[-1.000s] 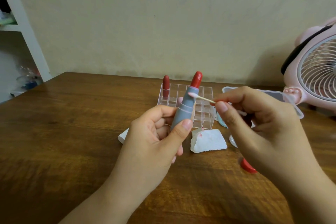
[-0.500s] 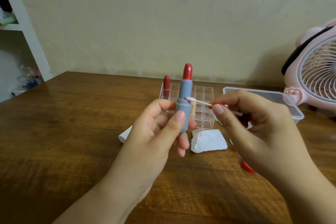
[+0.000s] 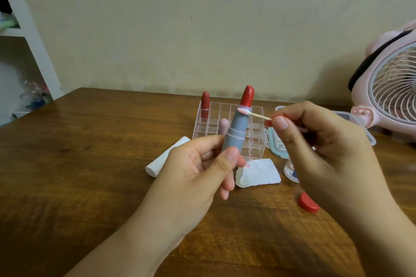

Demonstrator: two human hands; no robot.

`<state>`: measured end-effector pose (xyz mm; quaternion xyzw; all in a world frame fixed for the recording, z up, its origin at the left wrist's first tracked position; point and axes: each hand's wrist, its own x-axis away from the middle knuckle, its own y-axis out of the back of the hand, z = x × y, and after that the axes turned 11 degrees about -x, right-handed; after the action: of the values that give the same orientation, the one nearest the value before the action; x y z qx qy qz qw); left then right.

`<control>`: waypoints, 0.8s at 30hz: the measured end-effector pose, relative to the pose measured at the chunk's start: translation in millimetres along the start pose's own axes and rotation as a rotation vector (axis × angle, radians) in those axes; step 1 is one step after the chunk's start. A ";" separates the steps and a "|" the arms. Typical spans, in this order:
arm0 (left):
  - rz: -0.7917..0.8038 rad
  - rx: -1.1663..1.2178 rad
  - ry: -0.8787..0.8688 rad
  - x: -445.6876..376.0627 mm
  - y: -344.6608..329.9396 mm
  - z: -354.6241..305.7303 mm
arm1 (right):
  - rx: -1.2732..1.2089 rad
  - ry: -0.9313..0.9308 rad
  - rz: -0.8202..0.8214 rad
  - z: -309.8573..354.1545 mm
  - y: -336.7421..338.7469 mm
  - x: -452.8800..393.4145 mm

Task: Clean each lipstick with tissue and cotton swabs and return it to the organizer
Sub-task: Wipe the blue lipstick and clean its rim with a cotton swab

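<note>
The left hand [image 3: 198,164] holds the gray lipstick [image 3: 236,132] up near the table's [image 3: 90,164] back edge, so its rim faces the swab. The right hand [image 3: 315,141] pinches the cotton swab [image 3: 256,115], tip touching that rim.

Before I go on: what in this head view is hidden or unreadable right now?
- Clear-lidded box: mostly behind the right hand; contents unreadable.
- Round clear item: half covered by that hand; unidentifiable.
- Fan: cut off by the right edge.
- Shelf items: blurred.
- Gray lipstick: base inside the left hand.
- Organizer: near cells hidden behind lipstick and fingers.
</note>
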<state>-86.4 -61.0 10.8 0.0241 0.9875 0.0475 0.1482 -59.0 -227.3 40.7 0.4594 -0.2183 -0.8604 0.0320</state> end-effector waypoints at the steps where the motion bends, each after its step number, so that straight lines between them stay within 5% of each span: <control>1: -0.007 0.000 -0.004 -0.2 0.1 0.1 | -0.003 0.006 0.023 0.7 -0.4 0.0; 9: -0.022 -0.046 -0.020 -0.2 0.3 0.4 | 0.013 0.018 0.000 1.3 1.1 0.0; 14: -0.038 -0.045 -0.014 -0.1 0.8 -0.8 | -0.035 0.005 0.119 2.1 -0.1 0.8; 20: -0.084 -0.087 -0.037 0.5 0.2 -1.4 | 0.024 0.003 0.013 0.9 2.3 0.0; 24: -0.117 -0.085 -0.042 0.5 1.1 -0.7 | -0.038 -0.002 0.116 2.2 0.8 1.0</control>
<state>-87.0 -60.0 11.5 -0.0390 0.9810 0.0802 0.1724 -61.5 -227.5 41.3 0.4447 -0.2280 -0.8615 0.0902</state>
